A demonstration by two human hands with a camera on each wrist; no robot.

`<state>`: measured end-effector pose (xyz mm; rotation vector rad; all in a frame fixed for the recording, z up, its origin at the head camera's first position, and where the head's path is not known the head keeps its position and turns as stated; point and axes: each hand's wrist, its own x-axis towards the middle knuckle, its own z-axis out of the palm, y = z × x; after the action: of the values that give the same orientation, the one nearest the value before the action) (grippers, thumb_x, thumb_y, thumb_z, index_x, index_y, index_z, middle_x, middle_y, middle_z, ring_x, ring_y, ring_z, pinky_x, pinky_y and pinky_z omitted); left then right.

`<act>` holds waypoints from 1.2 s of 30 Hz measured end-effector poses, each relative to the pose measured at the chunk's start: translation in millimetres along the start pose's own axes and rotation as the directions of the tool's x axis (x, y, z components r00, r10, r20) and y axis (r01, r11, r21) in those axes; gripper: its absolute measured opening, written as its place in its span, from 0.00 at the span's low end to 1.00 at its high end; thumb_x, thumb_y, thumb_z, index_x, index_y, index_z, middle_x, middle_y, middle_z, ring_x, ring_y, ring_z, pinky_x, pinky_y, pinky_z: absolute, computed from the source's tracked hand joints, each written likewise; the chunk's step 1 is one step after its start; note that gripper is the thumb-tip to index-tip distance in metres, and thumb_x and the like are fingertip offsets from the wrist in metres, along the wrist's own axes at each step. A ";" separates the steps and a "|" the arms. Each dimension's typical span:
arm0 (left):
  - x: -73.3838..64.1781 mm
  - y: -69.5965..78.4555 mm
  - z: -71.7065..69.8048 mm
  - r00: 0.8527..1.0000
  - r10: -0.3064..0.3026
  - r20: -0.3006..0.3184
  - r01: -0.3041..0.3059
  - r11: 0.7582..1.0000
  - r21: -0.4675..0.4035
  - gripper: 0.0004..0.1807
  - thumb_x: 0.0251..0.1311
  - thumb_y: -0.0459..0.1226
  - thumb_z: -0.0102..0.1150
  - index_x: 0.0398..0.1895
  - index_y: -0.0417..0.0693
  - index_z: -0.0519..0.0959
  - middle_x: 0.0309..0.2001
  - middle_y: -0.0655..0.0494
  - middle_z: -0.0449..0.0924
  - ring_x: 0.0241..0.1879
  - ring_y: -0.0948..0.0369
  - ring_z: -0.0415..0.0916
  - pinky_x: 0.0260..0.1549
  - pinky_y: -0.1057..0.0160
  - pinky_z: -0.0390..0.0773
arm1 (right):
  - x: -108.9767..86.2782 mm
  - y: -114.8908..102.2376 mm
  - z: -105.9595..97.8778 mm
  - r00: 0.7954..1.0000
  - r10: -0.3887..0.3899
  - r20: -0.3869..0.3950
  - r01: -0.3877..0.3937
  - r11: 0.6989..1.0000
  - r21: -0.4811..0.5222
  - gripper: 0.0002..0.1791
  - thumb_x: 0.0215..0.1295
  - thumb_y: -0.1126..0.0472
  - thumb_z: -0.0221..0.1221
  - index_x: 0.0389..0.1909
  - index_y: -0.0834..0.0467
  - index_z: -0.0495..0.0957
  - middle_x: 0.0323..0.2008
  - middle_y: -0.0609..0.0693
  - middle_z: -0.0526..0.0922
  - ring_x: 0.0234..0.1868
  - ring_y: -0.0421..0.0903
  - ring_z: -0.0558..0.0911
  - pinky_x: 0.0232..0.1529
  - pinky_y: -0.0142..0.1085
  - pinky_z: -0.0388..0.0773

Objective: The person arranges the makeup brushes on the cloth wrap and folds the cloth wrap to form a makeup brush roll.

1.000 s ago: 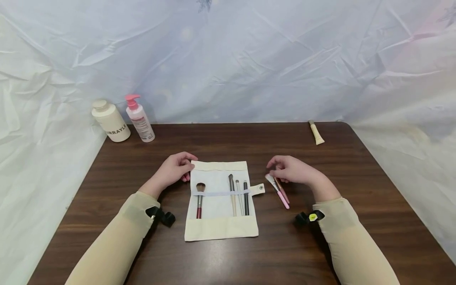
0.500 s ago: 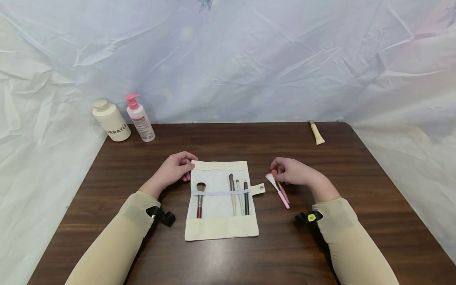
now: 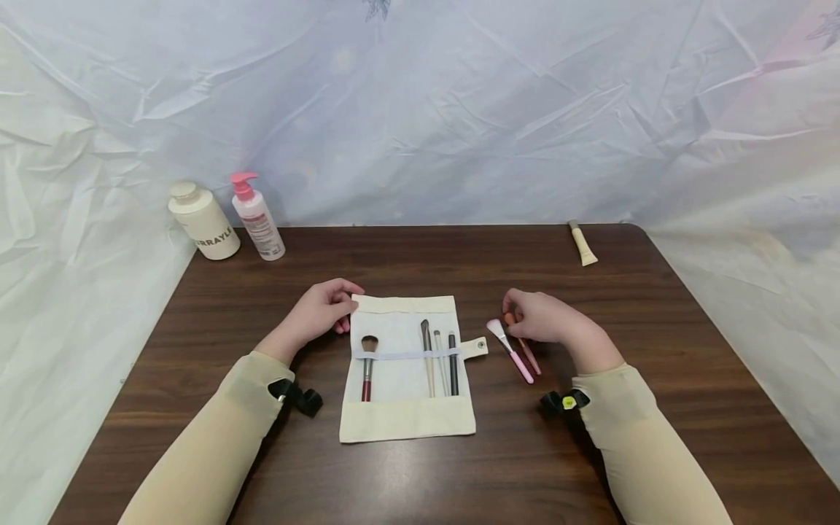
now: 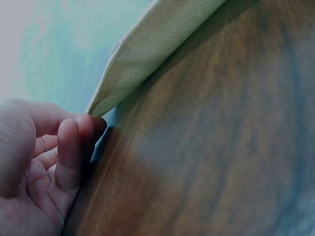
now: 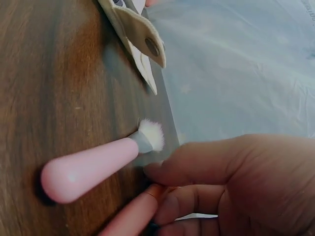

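Observation:
A cream fabric brush roll [image 3: 407,421] lies unfolded on the table, with several makeup brushes under its elastic band. At its upper left corner my left hand [image 3: 320,312] pinches the fabric, and the left wrist view shows the fingertips [image 4: 84,125] at that corner. Right of the roll, my right hand [image 3: 547,318] pinches a reddish-brown makeup brush [image 3: 529,356] near its head. Beside it lies a pink-handled brush [image 3: 520,364] with white bristles, untouched. In the right wrist view the pink-handled brush [image 5: 91,169] sits left of the fingers, and part of the reddish brush [image 5: 133,215] is cut off.
A cream bottle [image 3: 205,222] and a white pump bottle [image 3: 258,222] with a pink top stand at the back left. A small cream tube [image 3: 582,246] lies near the back right edge. The roll's snap strap [image 3: 475,348] sticks out toward the right.
My right hand has shifted slightly right, and the reddish-brown brush has moved with it, away from the pink-handled one. The left hand stays at the roll's corner.

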<state>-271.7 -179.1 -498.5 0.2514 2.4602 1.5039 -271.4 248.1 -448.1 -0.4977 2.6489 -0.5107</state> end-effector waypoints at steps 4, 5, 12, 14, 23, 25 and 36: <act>-0.2 0.0 -0.4 1.000 -0.002 0.001 0.002 1.000 -0.003 0.14 0.73 0.35 0.59 0.59 0.47 0.79 0.30 0.48 0.82 0.25 0.54 0.80 0.26 0.59 0.84 | 1.5 0.7 0.4 1.000 0.000 -0.030 0.000 1.000 -0.007 0.11 0.62 0.63 0.62 0.45 0.57 0.74 0.20 0.46 0.71 0.20 0.43 0.70 0.26 0.37 0.66; -0.3 0.3 -0.4 1.000 -0.003 0.001 0.003 1.000 -0.004 0.14 0.73 0.35 0.58 0.59 0.47 0.79 0.30 0.48 0.82 0.25 0.54 0.80 0.26 0.59 0.84 | 1.9 1.5 0.7 0.999 -0.003 -0.038 0.003 1.000 0.002 0.11 0.62 0.63 0.62 0.44 0.57 0.75 0.20 0.46 0.71 0.20 0.43 0.70 0.26 0.37 0.66; 0.8 1.1 -1.0 1.000 0.000 0.004 0.000 1.000 -0.006 0.15 0.73 0.35 0.58 0.59 0.46 0.79 0.30 0.48 0.82 0.25 0.54 0.80 0.26 0.59 0.84 | 2.6 3.1 -0.8 0.993 -0.058 -0.098 0.068 0.993 0.100 0.10 0.66 0.64 0.60 0.47 0.57 0.76 0.25 0.47 0.74 0.24 0.44 0.71 0.29 0.38 0.68; 0.8 1.4 -1.1 1.000 0.001 0.003 -0.001 1.000 -0.011 0.15 0.72 0.35 0.58 0.59 0.46 0.78 0.30 0.48 0.82 0.25 0.54 0.80 0.26 0.59 0.84 | 2.3 1.1 -2.0 0.990 -0.077 -0.117 0.090 0.990 0.113 0.11 0.67 0.63 0.60 0.49 0.56 0.77 0.27 0.48 0.78 0.26 0.45 0.73 0.31 0.39 0.70; -0.9 -1.0 -0.8 1.000 -0.010 0.007 0.010 1.000 -0.013 0.15 0.73 0.35 0.59 0.59 0.46 0.78 0.29 0.48 0.82 0.25 0.54 0.80 0.26 0.59 0.84 | 2.1 -9.7 -2.0 0.974 -0.123 -0.190 0.165 0.961 0.224 0.19 0.70 0.62 0.58 0.61 0.58 0.75 0.39 0.49 0.85 0.38 0.47 0.80 0.43 0.43 0.76; -1.1 -1.9 -0.4 1.000 -0.008 0.008 0.008 1.000 -0.016 0.15 0.72 0.35 0.59 0.59 0.46 0.78 0.29 0.48 0.82 0.25 0.54 0.80 0.26 0.59 0.84 | 2.1 -11.9 -1.0 0.971 -0.136 -0.194 0.188 0.942 0.278 0.20 0.71 0.63 0.59 0.63 0.60 0.74 0.37 0.50 0.85 0.36 0.47 0.81 0.42 0.42 0.76; 1.2 -1.9 -1.1 1.000 -0.002 0.009 0.002 1.000 -0.023 0.15 0.72 0.36 0.59 0.59 0.46 0.79 0.29 0.48 0.82 0.25 0.53 0.80 0.26 0.58 0.85 | 4.9 -24.0 4.0 0.970 -0.144 -0.195 0.222 0.851 0.475 0.22 0.75 0.62 0.60 0.66 0.62 0.72 0.33 0.55 0.83 0.34 0.55 0.82 0.37 0.45 0.82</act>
<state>-273.2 -180.5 -499.8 0.2509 2.4339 1.5256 -267.4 224.2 -443.1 -0.5656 2.4746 -1.2934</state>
